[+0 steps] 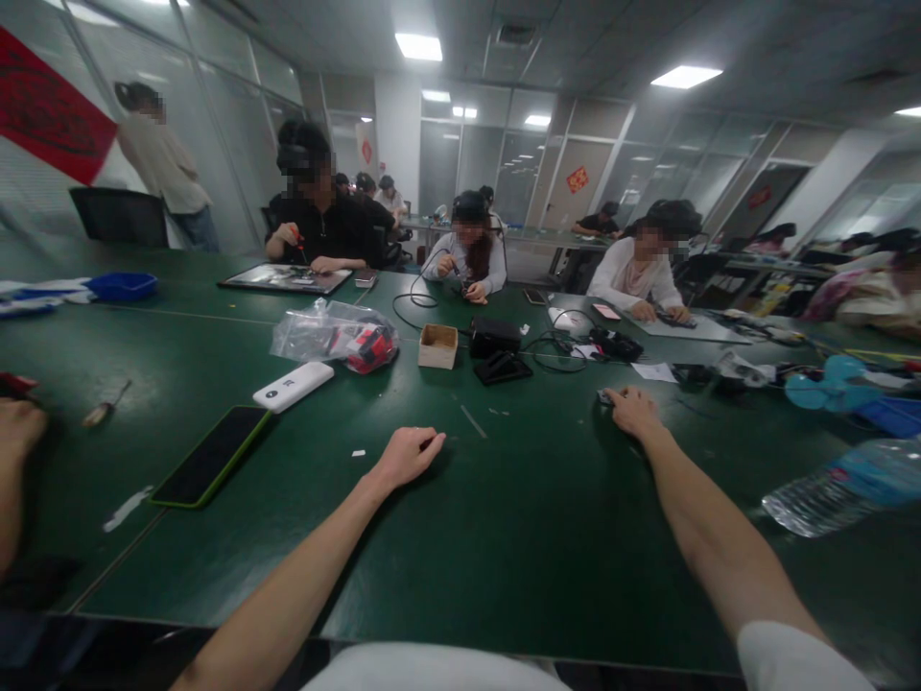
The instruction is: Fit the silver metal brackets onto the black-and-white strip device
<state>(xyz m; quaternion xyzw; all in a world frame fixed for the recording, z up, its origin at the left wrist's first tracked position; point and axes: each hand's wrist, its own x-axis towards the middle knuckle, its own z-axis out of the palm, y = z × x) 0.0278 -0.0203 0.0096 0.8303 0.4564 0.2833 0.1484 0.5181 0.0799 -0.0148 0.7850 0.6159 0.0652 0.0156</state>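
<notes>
My left hand (pixel 410 458) rests on the green table (pixel 496 537), its fingers curled in and the thumb side towards the right. Nothing shows in it. Further right, my right hand (pixel 636 413) reaches forward with its fingertips on a small dark grey object (pixel 602 397) lying on the table; most of it is hidden by the fingers, and I cannot make out its kind. A tiny white scrap (pixel 358 453) lies just left of my left hand.
Left are a green-edged phone (pixel 213 457), a white power bank (pixel 294 387), a screwdriver (pixel 107 404) and another person's hand (pixel 20 427). Ahead stand a plastic bag (pixel 302 334), a small box (pixel 437 347) and black devices (pixel 496 336). A water bottle (pixel 841 488) lies right. Several people sit opposite.
</notes>
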